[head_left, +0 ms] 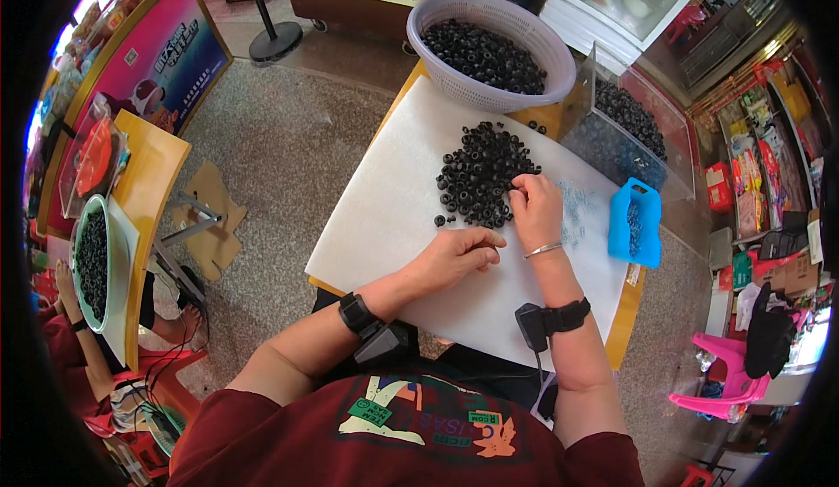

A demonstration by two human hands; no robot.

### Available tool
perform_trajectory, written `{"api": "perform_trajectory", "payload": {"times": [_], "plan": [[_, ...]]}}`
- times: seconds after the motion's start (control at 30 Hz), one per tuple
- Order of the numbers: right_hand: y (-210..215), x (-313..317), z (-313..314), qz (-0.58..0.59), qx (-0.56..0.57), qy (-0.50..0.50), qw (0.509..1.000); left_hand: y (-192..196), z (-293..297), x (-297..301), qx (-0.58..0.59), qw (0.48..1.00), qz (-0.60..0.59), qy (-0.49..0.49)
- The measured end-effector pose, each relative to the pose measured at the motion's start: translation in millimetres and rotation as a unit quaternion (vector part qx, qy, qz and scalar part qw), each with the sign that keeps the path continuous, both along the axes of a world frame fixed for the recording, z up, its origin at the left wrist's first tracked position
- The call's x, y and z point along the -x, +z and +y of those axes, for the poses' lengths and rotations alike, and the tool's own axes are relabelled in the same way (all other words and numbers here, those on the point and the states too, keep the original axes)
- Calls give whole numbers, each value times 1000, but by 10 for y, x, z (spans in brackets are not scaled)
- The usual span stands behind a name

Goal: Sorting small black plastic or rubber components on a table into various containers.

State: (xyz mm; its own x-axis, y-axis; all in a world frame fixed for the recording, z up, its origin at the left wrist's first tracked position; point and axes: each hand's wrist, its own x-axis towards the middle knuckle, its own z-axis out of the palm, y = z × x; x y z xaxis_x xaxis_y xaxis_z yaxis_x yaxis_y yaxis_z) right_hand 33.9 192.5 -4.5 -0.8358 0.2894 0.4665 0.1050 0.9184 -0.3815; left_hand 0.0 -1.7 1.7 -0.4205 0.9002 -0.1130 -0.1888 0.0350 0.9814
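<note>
A loose heap of small black ring-like parts [485, 168] with holes lies on a white foam sheet [376, 212] in front of me. My right hand [537, 214] is at the heap's right edge, fingers closed and bent down among the black parts; whatever is between the fingertips is hidden. Nearer to me, my left hand [456, 258] is just below the heap with its fingers curled in and thumb close to them. Anything it holds is too small to make out. Small clear bluish pieces [575, 210] are scattered right of my right hand.
A lilac perforated basket [559, 85] and a clear bin [603, 142], both holding black parts, stand at the far side. A blue tray [620, 225] with small pieces sits right. Far left, a person's hand is beside a pale green basin [114, 286] on another table [157, 159].
</note>
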Motion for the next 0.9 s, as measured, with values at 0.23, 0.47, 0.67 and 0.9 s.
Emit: {"api": "perform_trajectory", "payload": {"times": [0.23,0.47,0.67,0.9], "plan": [[42,7,-2,18,50,6,999,15,3,3,-15,1000,-7,4],[317,-363,-270,4,500,11,866,24,-38,35,-28,991,-96,86],[415,-629,-646,13,622,37,782,39,22,37,-112,973,-163,119],[253,-685,-798,64,705,-11,706,43,-8,12,-64,991,-47,110]]}}
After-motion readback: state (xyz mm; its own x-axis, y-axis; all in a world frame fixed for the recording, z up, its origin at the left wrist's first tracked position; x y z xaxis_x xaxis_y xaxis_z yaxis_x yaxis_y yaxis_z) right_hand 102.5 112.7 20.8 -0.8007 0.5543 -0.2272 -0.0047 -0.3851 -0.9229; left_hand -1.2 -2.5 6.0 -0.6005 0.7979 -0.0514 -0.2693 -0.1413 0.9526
